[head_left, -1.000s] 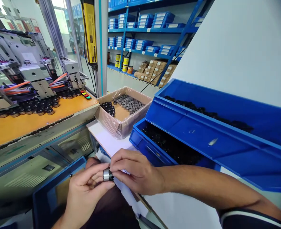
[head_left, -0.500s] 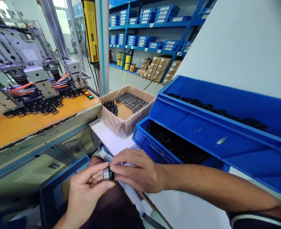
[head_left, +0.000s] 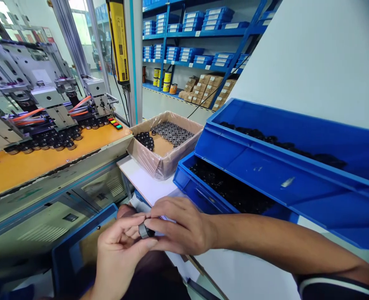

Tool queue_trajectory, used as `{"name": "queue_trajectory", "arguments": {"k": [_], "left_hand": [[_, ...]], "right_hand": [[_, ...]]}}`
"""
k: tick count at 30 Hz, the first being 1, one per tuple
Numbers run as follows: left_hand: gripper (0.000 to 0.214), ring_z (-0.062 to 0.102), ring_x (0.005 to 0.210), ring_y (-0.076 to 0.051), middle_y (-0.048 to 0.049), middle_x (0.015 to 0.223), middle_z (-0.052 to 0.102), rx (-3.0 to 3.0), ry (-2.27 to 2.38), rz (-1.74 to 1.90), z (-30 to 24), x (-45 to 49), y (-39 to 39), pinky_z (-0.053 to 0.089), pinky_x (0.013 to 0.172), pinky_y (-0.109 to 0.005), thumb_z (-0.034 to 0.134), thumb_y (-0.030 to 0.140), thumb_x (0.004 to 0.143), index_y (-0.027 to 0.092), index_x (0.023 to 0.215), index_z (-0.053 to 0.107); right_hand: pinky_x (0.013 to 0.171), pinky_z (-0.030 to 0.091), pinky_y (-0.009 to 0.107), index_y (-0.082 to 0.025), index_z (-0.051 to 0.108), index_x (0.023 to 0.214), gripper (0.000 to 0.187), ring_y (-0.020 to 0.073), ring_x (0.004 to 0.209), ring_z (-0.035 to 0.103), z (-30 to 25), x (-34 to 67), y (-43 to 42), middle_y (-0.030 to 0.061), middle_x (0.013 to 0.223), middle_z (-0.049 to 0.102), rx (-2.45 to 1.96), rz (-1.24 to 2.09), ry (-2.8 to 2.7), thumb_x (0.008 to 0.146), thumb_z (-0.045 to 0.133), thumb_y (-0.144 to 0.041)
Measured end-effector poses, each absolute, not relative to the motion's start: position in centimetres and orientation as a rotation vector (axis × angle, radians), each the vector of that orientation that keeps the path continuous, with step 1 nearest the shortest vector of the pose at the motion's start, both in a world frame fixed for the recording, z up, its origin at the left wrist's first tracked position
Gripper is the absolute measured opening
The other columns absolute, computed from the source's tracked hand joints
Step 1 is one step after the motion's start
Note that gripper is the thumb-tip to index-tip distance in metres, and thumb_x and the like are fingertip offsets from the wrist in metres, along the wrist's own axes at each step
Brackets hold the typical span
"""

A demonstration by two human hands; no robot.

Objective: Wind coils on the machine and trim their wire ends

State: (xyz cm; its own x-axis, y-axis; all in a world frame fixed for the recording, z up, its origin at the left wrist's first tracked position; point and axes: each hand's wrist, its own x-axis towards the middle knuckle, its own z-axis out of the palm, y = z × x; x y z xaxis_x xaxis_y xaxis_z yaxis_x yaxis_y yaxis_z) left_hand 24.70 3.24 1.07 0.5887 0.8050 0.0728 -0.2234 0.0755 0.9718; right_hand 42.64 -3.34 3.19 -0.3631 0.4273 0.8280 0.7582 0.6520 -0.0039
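Note:
Between my two hands is a small round part (head_left: pixel 143 231), a silver metal ring with a black end, like a motor stator core. My left hand (head_left: pixel 121 246) pinches its silver side between thumb and fingers. On the black end, facing right, the fingers of my right hand (head_left: pixel 179 225) close in and cover much of it. Beyond my hands, a plastic-lined cardboard box (head_left: pixel 159 166) holds many similar silver-and-black parts, with a group of black ones at its left. Black pieces (head_left: pixel 234 191) lie in the lower blue bin (head_left: pixel 199 200).
An upper blue bin (head_left: pixel 249 154) with black pieces rests tilted over the lower one. To the left, a machine (head_left: pixel 49 100) stands on an orange-topped bench (head_left: pixel 46 166) with finished-looking round parts (head_left: pixel 57 141). Another blue bin (head_left: pixel 59 258) sits low beside my legs.
Both hands have shifted slightly, with the ring part a little to the right. The part is turned somewhat, and my right fingers cover more of its black end.

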Motion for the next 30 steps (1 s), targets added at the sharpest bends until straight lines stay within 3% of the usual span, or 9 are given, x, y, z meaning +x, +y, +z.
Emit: {"name": "queue_trajectory", "arguments": {"k": [3, 6, 11, 15, 18, 22, 30], "left_hand": [[0.038, 0.077, 0.081, -0.02, -0.0041, 0.091, 0.081, 1.302, 0.581, 0.899, 0.8, 24.8, 3.1, 0.062, 0.066, -0.02, 0.087, 0.011, 0.061, 0.027, 0.095, 0.078], [0.046, 0.075, 0.087, -0.021, -0.0043, 0.1, 0.079, 1.637, 0.558, 1.002, 1.2, 24.1, 4.0, 0.061, 0.075, -0.023, 0.088, 0.011, 0.061, 0.03, 0.102, 0.079], [0.046, 0.072, 0.073, -0.016, -0.0005, 0.084, 0.077, 2.042, 0.379, 1.145, 1.7, 23.2, 5.0, 0.057, 0.068, -0.023, 0.085, 0.006, 0.064, 0.033, 0.101, 0.079], [0.036, 0.072, 0.079, -0.018, -0.0016, 0.087, 0.078, 1.889, 0.502, 1.087, 1.0, 23.4, 4.4, 0.057, 0.074, -0.025, 0.083, 0.009, 0.068, 0.033, 0.096, 0.081], [0.024, 0.072, 0.085, -0.02, -0.0062, 0.09, 0.078, 1.519, 0.608, 0.925, 0.2, 24.1, 4.0, 0.057, 0.08, -0.028, 0.082, 0.024, 0.072, 0.028, 0.096, 0.081], [0.034, 0.071, 0.076, -0.019, -0.0083, 0.085, 0.076, 0.986, 0.497, 0.674, 0.0, 25.2, 3.7, 0.058, 0.079, -0.033, 0.08, 0.042, 0.074, 0.026, 0.103, 0.079], [0.027, 0.064, 0.074, -0.01, -0.0007, 0.083, 0.068, 0.803, 0.434, 0.573, -0.2, 25.4, 3.3, 0.054, 0.08, -0.024, 0.08, 0.032, 0.077, 0.023, 0.1, 0.07]], "right_hand": [[0.074, 0.063, 0.034, -0.003, 0.063, 0.104, 0.017, 0.0215, 0.089, 0.068, 2.9, 42.6, -3.4, 0.0142, 0.088, 0.068, -0.918, -0.536, -1.994, 0.093, 0.056, -0.016], [0.081, 0.063, 0.035, -0.003, 0.062, 0.106, 0.019, 0.0212, 0.092, 0.067, 2.8, 42.3, -3.6, 0.0164, 0.092, 0.069, -0.934, -0.413, -1.952, 0.088, 0.062, -0.009], [0.079, 0.062, 0.033, -0.004, 0.06, 0.107, 0.017, 0.019, 0.088, 0.066, 3.1, 41.9, -3.7, 0.015, 0.089, 0.069, -0.918, -0.235, -1.939, 0.091, 0.057, -0.007], [0.078, 0.061, 0.033, -0.003, 0.06, 0.106, 0.017, 0.0196, 0.087, 0.065, 3.3, 41.9, -3.7, 0.0158, 0.088, 0.067, -0.928, -0.231, -1.943, 0.089, 0.057, -0.007], [0.081, 0.061, 0.035, -0.007, 0.058, 0.108, 0.019, 0.0193, 0.09, 0.064, 3.4, 42.0, -3.7, 0.0146, 0.092, 0.067, -0.971, -0.264, -1.896, 0.09, 0.06, -0.011], [0.082, 0.06, 0.036, -0.012, 0.057, 0.11, 0.02, 0.0185, 0.091, 0.063, 3.4, 42.2, -3.5, 0.0122, 0.094, 0.067, -0.999, -0.237, -1.871, 0.091, 0.06, -0.014], [0.076, 0.059, 0.036, -0.004, 0.057, 0.107, 0.017, 0.0205, 0.086, 0.062, 2.8, 42.1, -3.6, 0.0143, 0.087, 0.065, -0.929, -0.372, -1.935, 0.091, 0.053, -0.008]]}}
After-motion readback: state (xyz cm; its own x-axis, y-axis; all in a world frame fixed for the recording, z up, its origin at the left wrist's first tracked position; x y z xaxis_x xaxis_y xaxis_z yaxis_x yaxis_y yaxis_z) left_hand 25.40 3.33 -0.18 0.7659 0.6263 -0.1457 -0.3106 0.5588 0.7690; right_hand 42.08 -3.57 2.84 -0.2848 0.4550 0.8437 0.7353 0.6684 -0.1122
